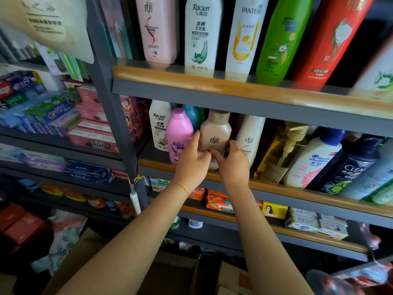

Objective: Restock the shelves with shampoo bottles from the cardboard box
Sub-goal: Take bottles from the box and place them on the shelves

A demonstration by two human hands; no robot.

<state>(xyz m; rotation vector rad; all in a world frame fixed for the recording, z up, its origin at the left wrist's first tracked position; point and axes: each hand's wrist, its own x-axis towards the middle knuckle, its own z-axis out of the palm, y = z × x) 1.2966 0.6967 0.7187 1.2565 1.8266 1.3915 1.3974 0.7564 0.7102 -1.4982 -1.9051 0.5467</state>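
Grey metal shelving [212, 93] with wooden lips fills the view, its upper and middle tiers lined with shampoo. On the middle tier your left hand [191, 161] and right hand [232, 165] both curl around the beige bottle [215, 133], which stands upright between the pink Rejoice bottle [179, 135] and a white bottle [251, 137]. Judge this placement nearly done: seat the bottle, then let go. The cardboard box [231, 277] lies below by the floor; its contents are not visible, so the remaining stock cannot be determined.
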